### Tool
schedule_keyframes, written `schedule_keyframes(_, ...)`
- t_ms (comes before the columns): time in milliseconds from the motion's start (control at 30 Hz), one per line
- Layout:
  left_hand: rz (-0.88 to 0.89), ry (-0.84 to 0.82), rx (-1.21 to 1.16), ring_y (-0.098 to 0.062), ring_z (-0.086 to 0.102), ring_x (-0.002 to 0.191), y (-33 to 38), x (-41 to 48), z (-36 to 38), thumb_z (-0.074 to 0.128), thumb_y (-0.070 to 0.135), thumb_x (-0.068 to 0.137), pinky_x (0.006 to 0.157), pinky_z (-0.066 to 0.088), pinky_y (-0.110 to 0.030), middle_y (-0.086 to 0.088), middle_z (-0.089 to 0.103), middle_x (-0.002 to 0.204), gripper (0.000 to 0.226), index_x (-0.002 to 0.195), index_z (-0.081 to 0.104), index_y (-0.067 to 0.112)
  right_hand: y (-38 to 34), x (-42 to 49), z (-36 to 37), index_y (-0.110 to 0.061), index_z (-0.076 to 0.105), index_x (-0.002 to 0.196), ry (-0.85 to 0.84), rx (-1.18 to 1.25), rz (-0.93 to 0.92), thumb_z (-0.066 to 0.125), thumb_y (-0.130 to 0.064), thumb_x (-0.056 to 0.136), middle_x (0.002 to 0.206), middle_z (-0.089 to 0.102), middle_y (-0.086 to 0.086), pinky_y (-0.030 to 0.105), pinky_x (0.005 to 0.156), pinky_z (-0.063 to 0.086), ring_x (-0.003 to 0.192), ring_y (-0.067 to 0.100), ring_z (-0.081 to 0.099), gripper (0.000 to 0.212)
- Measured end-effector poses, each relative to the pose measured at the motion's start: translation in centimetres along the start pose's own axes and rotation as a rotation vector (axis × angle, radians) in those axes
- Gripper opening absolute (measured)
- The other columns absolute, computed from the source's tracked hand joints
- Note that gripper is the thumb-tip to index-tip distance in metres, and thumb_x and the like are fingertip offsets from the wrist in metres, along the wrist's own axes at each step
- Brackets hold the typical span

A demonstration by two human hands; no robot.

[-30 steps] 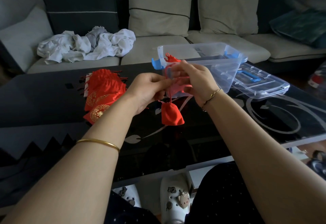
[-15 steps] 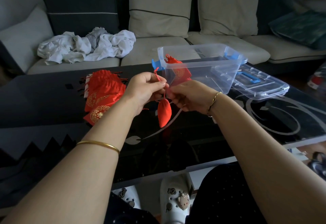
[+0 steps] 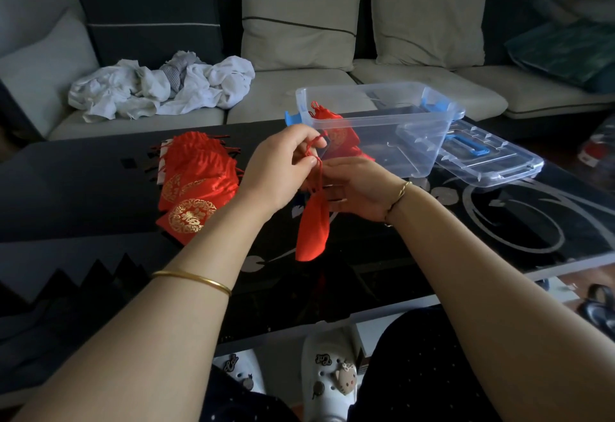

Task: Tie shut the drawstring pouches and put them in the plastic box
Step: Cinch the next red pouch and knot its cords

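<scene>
Left grip (image 3: 283, 168) pinches the cord (image 3: 318, 172); right grip (image 3: 359, 188) holds the pouch (image 3: 312, 232) neck above the black desk (image 3: 432, 255). Pile (image 3: 196, 182) lies left; box (image 3: 382, 102) and lid (image 3: 489, 158) behind. Sofa (image 3: 299, 89) beyond.

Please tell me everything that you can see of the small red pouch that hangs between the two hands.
The small plain red fabric pouch hangs by its thin red drawstring cord over the glossy black table. Its mouth is gathered shut. Its body is slim and slightly tilted, and no gold print shows on this side. The left hand pinches the upper part of the cord. The right hand meets the cord from the other side, but its grip is hidden.
</scene>
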State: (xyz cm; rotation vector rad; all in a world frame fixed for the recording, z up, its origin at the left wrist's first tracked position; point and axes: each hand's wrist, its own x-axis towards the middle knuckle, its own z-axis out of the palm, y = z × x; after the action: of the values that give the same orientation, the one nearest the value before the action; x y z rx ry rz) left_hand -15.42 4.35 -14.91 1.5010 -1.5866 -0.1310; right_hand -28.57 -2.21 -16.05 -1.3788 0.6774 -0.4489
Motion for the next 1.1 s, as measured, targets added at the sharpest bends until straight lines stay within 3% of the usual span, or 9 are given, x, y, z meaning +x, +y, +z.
schedule_keyframes(200, 0.043, 0.082, 0.032, -0.012, 0.063, 0.079, 0.3, 0.0, 0.2, 0.062, 0.001, 0.081, 0.080, 0.051, -0.026, 0.004, 0.065, 0.084, 0.024, 0.099, 0.068, 0.016, -0.2, -0.3, 0.0, -0.010, 0.063, 0.088, -0.067, 0.046, -0.015, 0.045, -0.014, 0.096, 0.085, 0.066, 0.004, 0.029, 0.079, 0.045, 0.078, 0.015, 0.059, 0.021)
schedule_keyframes(333, -0.052, 0.073, -0.007, -0.010, 0.061, 0.068, -0.4, 0.0, 0.2, 0.064, 0.005, 0.082, 0.070, 0.048, -0.019, 0.007, 0.064, 0.072, 0.012, 0.088, 0.071, 0.014, -0.3, 0.0, -0.2, -0.010, 0.060, 0.085, 0.122, 0.014, -0.015, 0.045, -0.020, 0.098, 0.081, 0.065, 0.006, 0.022, 0.061, 0.051, 0.069, 0.014, 0.061, 0.021)
schedule_keyframes(400, -0.098, 0.062, -0.042, -0.008, 0.063, 0.067, -0.9, -0.2, 0.3, 0.063, 0.007, 0.085, 0.068, 0.049, -0.015, 0.005, 0.066, 0.073, 0.011, 0.089, 0.072, 0.012, -0.2, 0.2, -0.4, -0.010, 0.059, 0.082, 0.231, -0.037, -0.011, 0.046, -0.024, 0.097, 0.079, 0.065, 0.006, 0.025, 0.063, 0.052, 0.068, 0.016, 0.063, 0.024)
schedule_keyframes(500, -0.224, 0.062, -0.133, -0.013, 0.068, 0.076, -1.5, -0.3, 0.4, 0.058, 0.014, 0.090, 0.073, 0.053, -0.024, -0.002, 0.071, 0.083, 0.014, 0.091, 0.072, 0.011, 0.0, 0.3, -0.7, -0.012, 0.058, 0.074, 0.358, -0.031, -0.002, 0.047, -0.027, 0.096, 0.074, 0.065, 0.005, 0.028, 0.065, 0.050, 0.068, 0.017, 0.063, 0.029)
schedule_keyframes(600, -0.415, 0.056, -0.178, -0.018, 0.066, 0.076, -1.8, -0.2, 0.4, 0.048, 0.024, 0.096, 0.071, 0.052, -0.032, -0.006, 0.071, 0.085, 0.026, 0.082, 0.067, 0.011, 0.0, 0.4, -1.1, -0.014, 0.055, 0.073, 0.427, 0.165, 0.023, 0.048, -0.027, 0.096, 0.069, 0.062, 0.003, 0.027, 0.059, 0.047, 0.061, 0.015, 0.060, 0.028)
schedule_keyframes(733, -0.550, 0.061, -0.114, -0.026, 0.065, 0.082, -2.2, -0.3, 0.3, 0.040, 0.030, 0.098, 0.077, 0.052, -0.039, -0.013, 0.070, 0.086, 0.045, 0.060, 0.056, 0.012, 0.0, 0.3, -1.8, -0.014, 0.049, 0.068, 0.365, 0.576, 0.058, 0.048, -0.027, 0.095, 0.069, 0.060, 0.003, 0.024, 0.055, 0.048, 0.060, 0.014, 0.059, 0.030)
schedule_keyframes(833, -0.690, 0.120, -0.335, -0.025, 0.065, 0.089, -1.9, -0.1, 0.5, 0.040, 0.030, 0.098, 0.077, 0.049, -0.035, -0.008, 0.071, 0.086, 0.047, 0.055, 0.048, 0.010, 0.0, 0.3, -1.7, -0.013, 0.044, 0.065, 0.261, 0.850, 0.014, 0.038, -0.027, 0.099, 0.075, 0.069, 0.010, 0.020, 0.052, 0.050, 0.062, 0.017, 0.066, 0.037)
schedule_keyframes(967, -0.681, 0.149, -0.762, -0.017, 0.066, 0.098, -1.1, 0.1, 0.8, 0.038, 0.031, 0.100, 0.089, 0.043, -0.034, -0.001, 0.073, 0.089, 0.049, 0.053, 0.041, 0.015, 0.1, 0.5, -1.2, -0.011, 0.044, 0.064, 0.267, 0.900, 0.035, 0.030, -0.028, 0.102, 0.066, 0.070, 0.010, 0.020, 0.053, 0.051, 0.056, 0.019, 0.070, 0.043)
schedule_keyframes(1100, -0.649, 0.211, -1.035, -0.019, 0.070, 0.077, -0.4, 0.5, 1.1, 0.037, 0.030, 0.101, 0.081, 0.051, -0.029, -0.004, 0.070, 0.063, 0.045, 0.061, 0.043, 0.013, 0.7, 1.2, -1.2, -0.012, 0.046, 0.068, 0.371, 0.922, 0.086, 0.036, -0.026, 0.100, 0.051, 0.062, 0.005, 0.016, 0.044, 0.048, 0.041, 0.015, 0.062, 0.037)
